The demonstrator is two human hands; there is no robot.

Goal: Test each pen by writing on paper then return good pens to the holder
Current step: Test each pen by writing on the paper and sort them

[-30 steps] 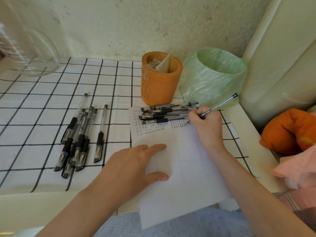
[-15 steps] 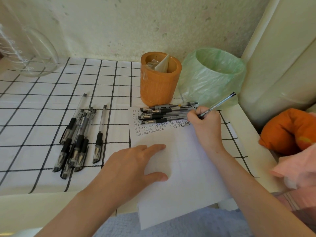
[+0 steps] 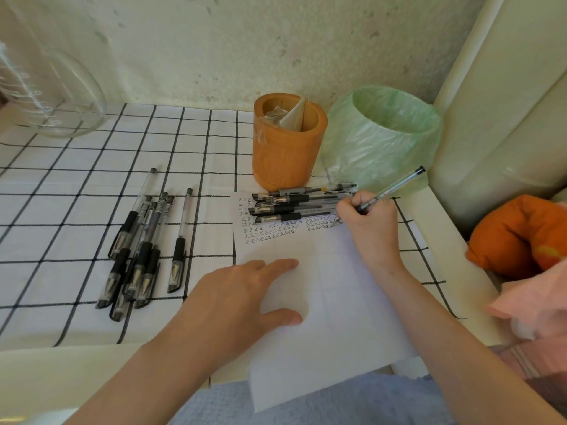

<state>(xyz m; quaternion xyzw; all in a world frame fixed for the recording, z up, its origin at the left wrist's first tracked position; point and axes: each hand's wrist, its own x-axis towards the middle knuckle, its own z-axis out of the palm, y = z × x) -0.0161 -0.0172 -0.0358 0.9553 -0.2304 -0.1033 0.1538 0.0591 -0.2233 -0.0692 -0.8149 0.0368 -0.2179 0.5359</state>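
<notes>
My right hand (image 3: 369, 223) grips a clear-barrelled pen (image 3: 395, 187) with its tip down on the white paper (image 3: 331, 289), at the end of a row of small written marks. My left hand (image 3: 242, 294) lies flat on the paper's left side and holds it down. Several black-grip pens (image 3: 291, 205) lie in a row across the paper's top edge. Another heap of several pens (image 3: 139, 250) lies to the left on the checked cloth. The orange pen holder (image 3: 287, 148) stands behind the paper with crumpled plastic inside.
A green plastic-lined bin (image 3: 382, 136) stands right of the holder. A glass jar (image 3: 46, 93) sits at the back left. An orange cushion (image 3: 518, 237) and pink cloth (image 3: 534, 305) lie off the table's right edge. The paper overhangs the near edge.
The right hand has shifted slightly while writing with the pen. The left hand and the pens on the table have stayed put.
</notes>
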